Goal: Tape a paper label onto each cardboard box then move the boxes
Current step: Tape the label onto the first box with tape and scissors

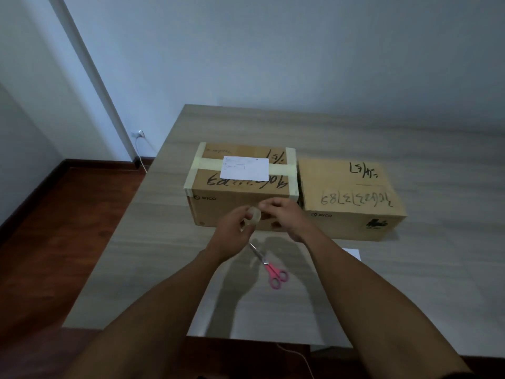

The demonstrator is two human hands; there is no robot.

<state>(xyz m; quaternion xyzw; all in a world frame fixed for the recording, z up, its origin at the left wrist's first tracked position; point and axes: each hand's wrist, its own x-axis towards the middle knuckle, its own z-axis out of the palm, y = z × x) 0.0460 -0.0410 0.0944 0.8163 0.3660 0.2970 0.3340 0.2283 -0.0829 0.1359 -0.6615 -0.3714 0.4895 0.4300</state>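
Two cardboard boxes stand side by side on the table. The left box [240, 184] carries a white paper label [244, 168] lying on its top, over a band of pale tape. The right box [352, 198] has black handwriting on top and no label. In front of the left box, my left hand [232, 233] grips a small roll of clear tape [252, 216]. My right hand [284, 214] pinches at the roll's edge with its fingertips. A second white paper [352, 254] lies on the table near the right box, partly hidden by my right forearm.
Pink-handled scissors [269, 268] lie shut on the grey wooden table [153, 255] below my hands. The table's left edge drops to a dark wood floor [49, 228]. A wall socket with a cable [139, 135] sits by the far left wall.
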